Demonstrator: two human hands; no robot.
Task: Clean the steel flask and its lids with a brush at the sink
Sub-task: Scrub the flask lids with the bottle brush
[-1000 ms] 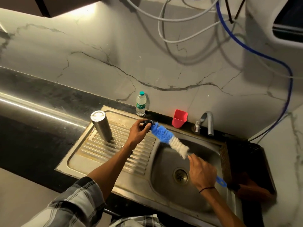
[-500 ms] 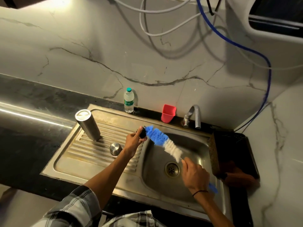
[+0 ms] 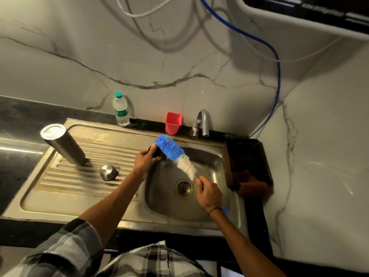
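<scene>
- Steel flask [image 3: 63, 144] stands on the ribbed drainboard [image 3: 60, 176] at the far left, a small steel lid [image 3: 108, 172] lying just beside it nearer the basin; whether either is already scrubbed cannot be told.
- Left hand [image 3: 144, 161] pinches a small black lid [image 3: 155, 152] at the basin's [image 3: 169, 204] far-left edge, and the blue bristles of the brush [image 3: 175, 156] touch it.
- Right hand [image 3: 209, 193] is curled round the brush handle above the drain [image 3: 183, 188].
- Judging by this, one lid is mid-scrub; rinsing looks undone, since no water shows at the tap [image 3: 201, 122].
- Compared with a second ago, the steel lid has come into view on the drainboard; both grips are unchanged.
</scene>
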